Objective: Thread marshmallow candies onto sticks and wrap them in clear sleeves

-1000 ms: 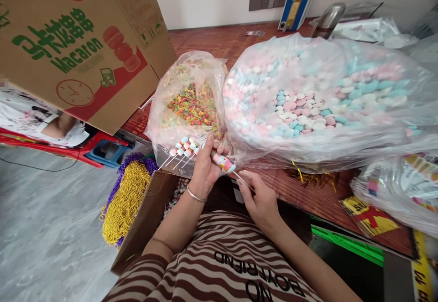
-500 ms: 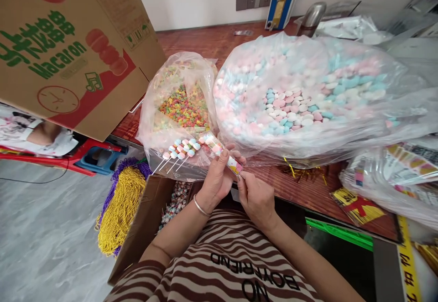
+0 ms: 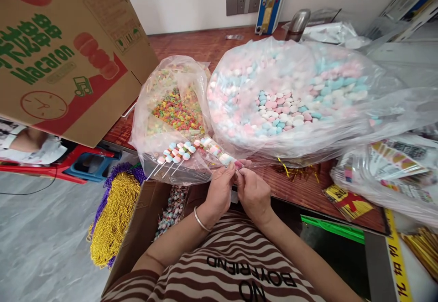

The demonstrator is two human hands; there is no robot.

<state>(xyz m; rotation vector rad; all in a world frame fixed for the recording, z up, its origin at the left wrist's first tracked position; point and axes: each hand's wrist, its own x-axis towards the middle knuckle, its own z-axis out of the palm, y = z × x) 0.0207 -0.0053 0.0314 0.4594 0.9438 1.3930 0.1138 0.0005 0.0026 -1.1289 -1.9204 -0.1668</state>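
A candy skewer in a clear printed wrapper (image 3: pixel 216 150) slants up and left from my two hands. My left hand (image 3: pixel 221 190) is closed on its lower end, thumb on top. Right beside it, my right hand (image 3: pixel 255 195) pinches the very tip of the wrapper; the fingertips hide what exactly they grip. Several unwrapped candy skewers (image 3: pixel 177 152) with thin white sticks lie to the left on the edge of a plastic bag of small colourful ring candies (image 3: pixel 179 110). Behind my hands a large clear bag holds pink, white and blue candies (image 3: pixel 282 108).
A Macaron cardboard box (image 3: pixel 68 65) stands at the left. Below the table edge, an open carton (image 3: pixel 137 220) holds several wrapped pieces. Printed wrappers (image 3: pixel 404 160) and a yellow packet of ties (image 3: pixel 347 201) lie right. Gold bead strands (image 3: pixel 114 222) hang at the left.
My left hand has slid down the wrapped skewer to its lower end, close against my right hand. More of the wrapper shows now. The whole view has shifted slightly.
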